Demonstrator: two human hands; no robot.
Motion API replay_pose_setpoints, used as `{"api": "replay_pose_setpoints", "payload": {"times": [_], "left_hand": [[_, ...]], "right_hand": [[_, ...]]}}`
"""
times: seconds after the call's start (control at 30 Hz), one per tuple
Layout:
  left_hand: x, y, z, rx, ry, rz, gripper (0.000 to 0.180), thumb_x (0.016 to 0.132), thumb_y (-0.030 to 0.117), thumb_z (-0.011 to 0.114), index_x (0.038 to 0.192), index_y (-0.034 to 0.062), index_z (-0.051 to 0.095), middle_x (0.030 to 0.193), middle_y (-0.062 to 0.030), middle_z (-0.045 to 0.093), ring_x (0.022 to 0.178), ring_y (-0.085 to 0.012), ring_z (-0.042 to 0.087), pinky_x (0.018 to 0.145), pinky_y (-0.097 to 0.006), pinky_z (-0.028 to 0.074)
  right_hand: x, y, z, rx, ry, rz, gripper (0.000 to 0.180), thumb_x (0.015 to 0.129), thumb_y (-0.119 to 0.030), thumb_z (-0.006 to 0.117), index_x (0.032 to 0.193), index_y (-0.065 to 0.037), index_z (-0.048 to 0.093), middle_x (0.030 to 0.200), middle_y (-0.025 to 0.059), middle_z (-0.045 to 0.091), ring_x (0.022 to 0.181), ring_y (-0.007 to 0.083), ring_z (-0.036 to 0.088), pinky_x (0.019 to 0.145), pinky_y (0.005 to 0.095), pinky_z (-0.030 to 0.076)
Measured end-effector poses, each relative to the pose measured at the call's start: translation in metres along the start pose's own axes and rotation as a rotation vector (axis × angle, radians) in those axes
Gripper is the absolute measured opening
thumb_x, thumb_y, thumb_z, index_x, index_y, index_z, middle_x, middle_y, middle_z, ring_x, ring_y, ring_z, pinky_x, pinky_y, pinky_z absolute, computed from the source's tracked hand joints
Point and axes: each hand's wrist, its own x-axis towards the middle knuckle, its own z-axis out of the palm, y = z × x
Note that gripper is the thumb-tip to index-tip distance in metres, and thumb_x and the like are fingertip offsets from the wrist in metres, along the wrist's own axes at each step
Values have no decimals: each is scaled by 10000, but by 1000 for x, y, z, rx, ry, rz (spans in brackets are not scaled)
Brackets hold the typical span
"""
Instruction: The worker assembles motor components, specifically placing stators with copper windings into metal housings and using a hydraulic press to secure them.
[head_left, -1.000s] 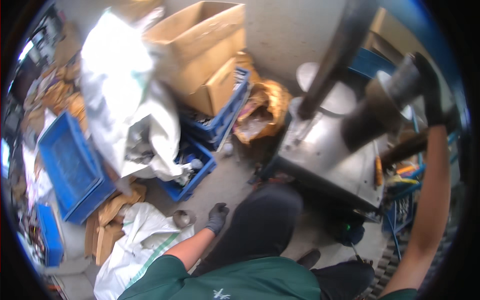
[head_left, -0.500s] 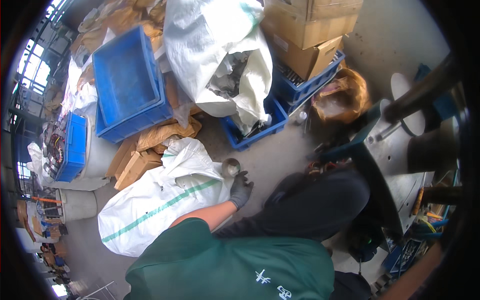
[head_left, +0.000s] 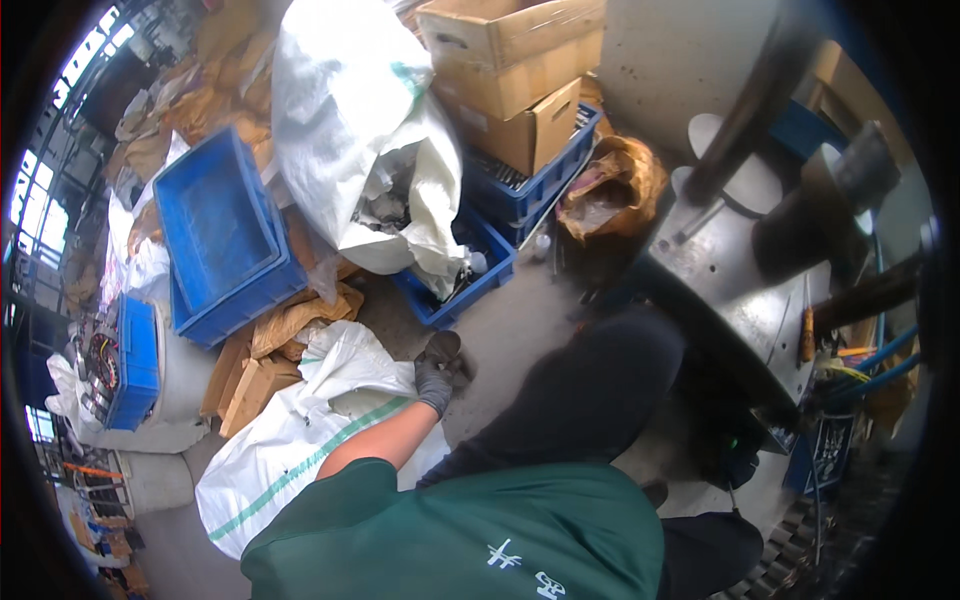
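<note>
My left hand, in a grey glove, reaches out past a white woven sack with a green stripe. Its fingers are closed on a small, dark, round cup-like container, which tilts above the floor at the sack's far end. What the container holds cannot be made out. My right hand is outside the picture.
Beyond stand a large white sack of scrap, a blue crate under its mouth and stacked cardboard boxes. Empty blue bins lean at left. A metal machine table with dark posts borders the right.
My left hand has moved from beside the round container to a grip on it, and the container has tipped. The view has turned, and my right forearm has left the picture.
</note>
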Motion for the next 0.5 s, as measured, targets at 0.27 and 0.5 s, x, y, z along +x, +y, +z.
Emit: {"api": "replay_pose_setpoints", "payload": {"times": [0.27, 0.5], "left_hand": [[46, 211, -35, -1516, -575, -388, 584, 930, 382, 762, 1371, 60, 556, 1364, -109, 607, 1295, -280, 556, 1134, -494, 434], [36, 402, -73, -1833, -1098, -75, 893, 826, 488, 825, 1517, 114, 401, 1522, -150, 479, 1417, -354, 468, 1223, -514, 352]], "right_hand": [[-64, 90, 8, -535, 247, -6, 383, 1036, -113, 541, 1413, -118, 604, 1348, 110, 617, 1240, 328, 613, 1056, 443, 497], [-24, 162, 84, -747, 366, -2, 267, 1026, -156, 591, 1275, -112, 675, 1244, 99, 656, 1182, 281, 628, 960, 456, 544]]}}
